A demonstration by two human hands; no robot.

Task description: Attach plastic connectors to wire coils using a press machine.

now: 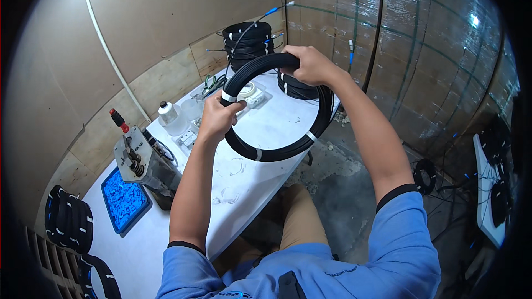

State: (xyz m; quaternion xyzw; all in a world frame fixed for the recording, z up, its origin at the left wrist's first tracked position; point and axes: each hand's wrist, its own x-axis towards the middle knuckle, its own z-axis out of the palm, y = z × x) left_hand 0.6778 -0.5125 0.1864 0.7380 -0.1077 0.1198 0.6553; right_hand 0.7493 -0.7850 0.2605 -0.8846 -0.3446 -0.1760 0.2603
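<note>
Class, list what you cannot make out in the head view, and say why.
Head view: top of the shorter coil stack, hidden by the held coil and right hand.
Head view, lower left: rest of the lowest coil, cut off by the bottom edge.
Head view: exact shapes of the blue pieces, too small.
Head view, far right: number of black coils, too dark near the rim.

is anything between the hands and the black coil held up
Nothing visible: the left hand grips the black coil directly at its left side, by a white band, and the right hand grips its top.
</note>
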